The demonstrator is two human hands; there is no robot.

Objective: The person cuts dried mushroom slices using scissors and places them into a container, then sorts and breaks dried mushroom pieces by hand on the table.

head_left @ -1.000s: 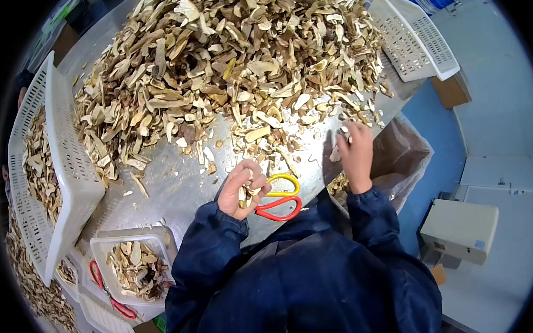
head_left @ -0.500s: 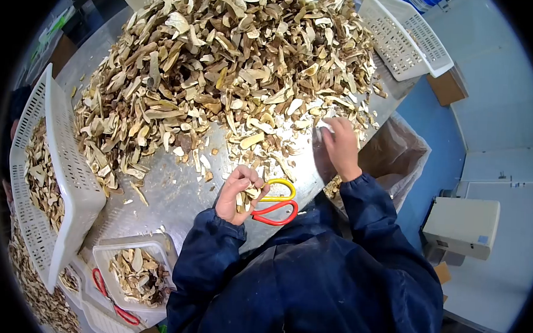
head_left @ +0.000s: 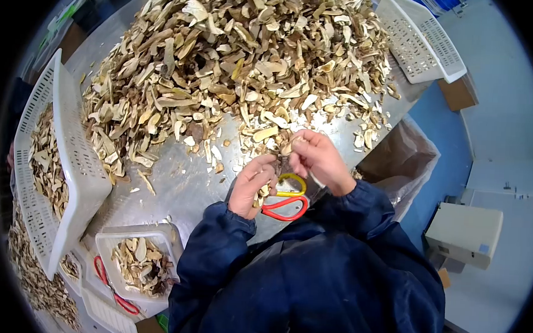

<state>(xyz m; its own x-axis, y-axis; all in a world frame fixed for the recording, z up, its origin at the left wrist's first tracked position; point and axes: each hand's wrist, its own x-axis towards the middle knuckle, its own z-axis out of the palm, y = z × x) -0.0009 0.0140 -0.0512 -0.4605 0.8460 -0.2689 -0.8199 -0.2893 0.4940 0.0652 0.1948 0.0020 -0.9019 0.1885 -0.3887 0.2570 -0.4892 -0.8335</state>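
Note:
My left hand (head_left: 252,187) is curled around several pale dried slices near the table's front edge. Close to its right, my right hand (head_left: 321,160) pinches a slice between thumb and fingers. Scissors with one yellow and one red handle (head_left: 287,210) lie just below and between the hands, their blades hidden by my left hand. A large heap of dried brown and cream slices (head_left: 223,63) covers the metal table (head_left: 176,180) beyond the hands, with small crumbs at its front.
White perforated baskets stand at the left (head_left: 76,176) and back right (head_left: 423,42). A white tub of slices (head_left: 105,243) sits lower left beside red-handled scissors (head_left: 113,288). A lined bin (head_left: 406,158) is below the table's right edge.
My right hand has come from the heap's right front edge toward my left hand, now with a slice in its fingers. A few pale slices now lie at the table's right edge.

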